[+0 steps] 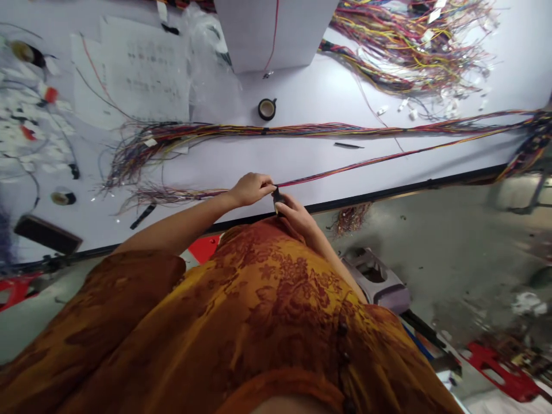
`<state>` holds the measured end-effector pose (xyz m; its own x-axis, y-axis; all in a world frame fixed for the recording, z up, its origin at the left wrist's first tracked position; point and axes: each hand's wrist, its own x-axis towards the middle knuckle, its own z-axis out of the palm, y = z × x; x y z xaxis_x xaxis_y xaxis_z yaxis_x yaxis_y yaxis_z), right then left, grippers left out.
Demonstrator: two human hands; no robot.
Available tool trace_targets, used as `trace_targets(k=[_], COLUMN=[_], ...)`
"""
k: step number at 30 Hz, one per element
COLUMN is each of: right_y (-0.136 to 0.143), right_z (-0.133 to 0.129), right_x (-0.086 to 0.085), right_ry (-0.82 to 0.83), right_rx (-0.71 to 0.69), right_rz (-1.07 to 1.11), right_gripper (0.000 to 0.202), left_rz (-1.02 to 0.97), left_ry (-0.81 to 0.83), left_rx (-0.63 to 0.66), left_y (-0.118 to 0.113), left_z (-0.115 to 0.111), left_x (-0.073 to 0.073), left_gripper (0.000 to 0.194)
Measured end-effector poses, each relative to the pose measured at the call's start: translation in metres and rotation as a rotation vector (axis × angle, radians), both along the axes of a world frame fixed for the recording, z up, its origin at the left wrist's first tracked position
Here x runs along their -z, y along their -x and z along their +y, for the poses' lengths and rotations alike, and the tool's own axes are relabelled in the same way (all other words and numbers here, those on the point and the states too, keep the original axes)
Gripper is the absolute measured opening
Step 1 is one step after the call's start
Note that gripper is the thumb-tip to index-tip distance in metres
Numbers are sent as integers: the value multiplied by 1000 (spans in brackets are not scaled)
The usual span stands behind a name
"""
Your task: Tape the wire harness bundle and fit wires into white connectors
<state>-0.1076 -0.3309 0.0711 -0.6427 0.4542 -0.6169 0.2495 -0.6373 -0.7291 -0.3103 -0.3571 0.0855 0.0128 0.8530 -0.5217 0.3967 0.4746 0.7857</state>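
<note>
My left hand (251, 188) is closed around a thin wire bundle (340, 168) near the table's front edge, fingertips pinched together on it. Just right of it, my right hand (297, 215) grips a roll of black tape (277, 198), which is held right below the wires, partly covered by the fingers. A short black piece of tape runs up from the roll to the bundle. Left of my hands, the bundle's loose ends (159, 194) fan out on the table. Behind lies a thicker wire bundle (293, 131), parallel to the table edge.
Another tape roll (267, 109) lies behind the thicker bundle, near a grey-white box (276, 34). A heap of wires (409, 46) fills the back right. Papers (142, 75), a plastic bag (211, 75) and white connectors (34, 121) lie left. A plastic stool (379, 282) stands below.
</note>
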Motion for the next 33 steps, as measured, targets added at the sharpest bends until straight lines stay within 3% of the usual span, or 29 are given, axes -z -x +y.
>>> trace_targets(k=[3, 7, 12, 15, 19, 21, 24, 28, 31, 33], right_y=[0, 13, 29, 36, 36, 27, 4, -16, -17, -17], right_z=[-13, -13, -8, -15, -29, -24, 6, 48, 58, 57], right_x=[1, 3, 3, -4, -13, -2, 38, 85, 93, 89], right_ry=[21, 70, 51, -174, -480, -536, -639, -744, -831, -904], right_rx=[36, 137, 209, 198, -99, -185, -170, -256, -346, -394], right_rz=[-7, -35, -128, -183, -11, -40, -401, -759, -845, -853], right_gripper=[46, 31, 20, 18, 18, 20, 29, 51, 55, 53], left_rz=[-113, -380, -365, -323, -141, -203, -279, -293, -473, -454], left_ry=[17, 186, 152, 161, 159, 181, 126, 92, 184, 166], left_rx=[8, -131, -299, -311, -382, -341, -223, -234, -241, -244], left_y=[-1, -2, -15, -18, -13, -10, -9, -6, 0, 3], left_z=[1, 2, -1, 0, 5, 6, 3, -3, -4, -3], left_x=[6, 12, 22, 30, 42, 47, 52, 48, 44, 45], left_gripper=[18, 18, 24, 24, 25, 20, 26, 29, 37, 36])
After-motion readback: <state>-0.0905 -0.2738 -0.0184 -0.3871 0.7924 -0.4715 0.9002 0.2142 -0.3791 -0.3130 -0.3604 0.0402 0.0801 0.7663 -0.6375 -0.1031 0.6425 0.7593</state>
